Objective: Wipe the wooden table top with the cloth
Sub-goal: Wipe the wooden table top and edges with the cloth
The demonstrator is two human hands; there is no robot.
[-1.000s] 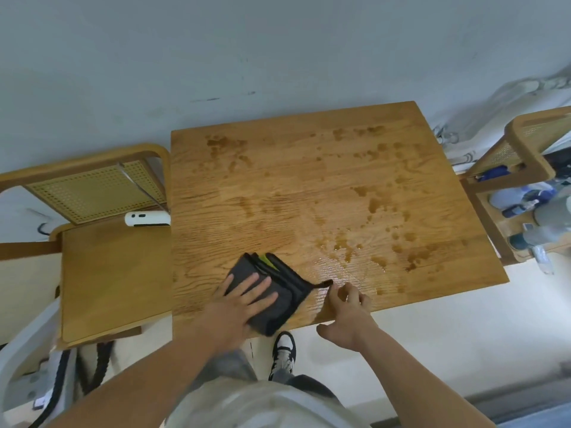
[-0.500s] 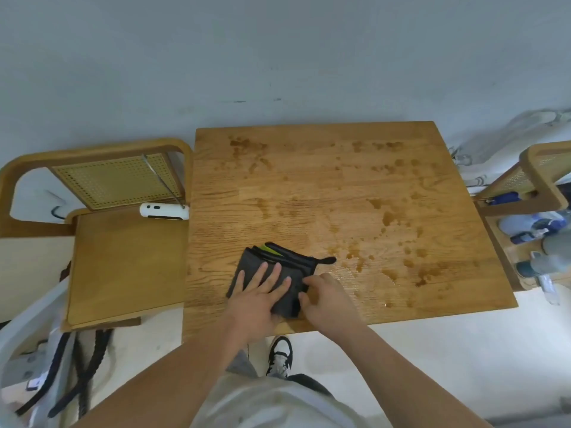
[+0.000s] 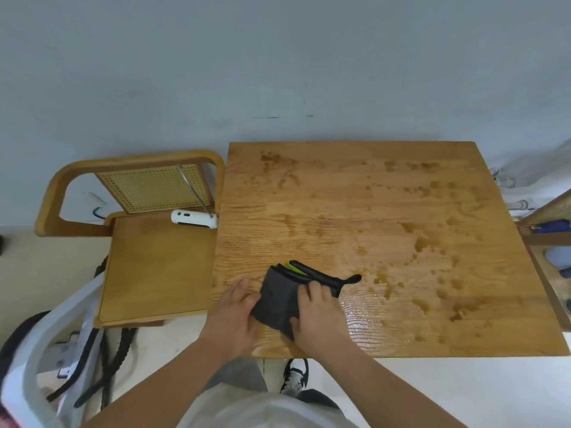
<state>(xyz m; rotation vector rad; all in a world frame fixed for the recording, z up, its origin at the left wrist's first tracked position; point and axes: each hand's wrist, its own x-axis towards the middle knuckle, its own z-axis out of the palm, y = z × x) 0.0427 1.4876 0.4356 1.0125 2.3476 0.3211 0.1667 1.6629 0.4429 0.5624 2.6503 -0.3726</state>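
**Cloth gathered at the near edge, wiping stroke yet to start**

At far left a chair (image 3: 154,261) stands pushed close against the table's left side, with a white device (image 3: 194,219) lying at the back of its seat. Next comes the left hand (image 3: 234,316), resting on the wood with its fingertips against the left border of the cloth (image 3: 279,301). Whether they pinch the fabric or only steady it cannot be told. The cloth, dark grey and folded into several layers with a loop sticking out to the right, lies on the table top (image 3: 340,205) near its front edge, left of centre. The right hand (image 3: 318,316) lies on it with fingers curled over the far side and thumb at the near side, so it grips the cloth.

By my reading the step in hand is squaring up the folded pad before a stroke. The next move calls for flattening a palm on it and pushing out to the right and away, since the wet patches (image 3: 420,243) spread across the middle, back and right of the surface, with a glossy film just beside the right hand.

Room is generous — nothing else stands on the top. The front edge is close under the wrists, and at the right edge a wooden rack (image 3: 534,239) holding bottles sits just beside the table, so long strokes should stop short there.
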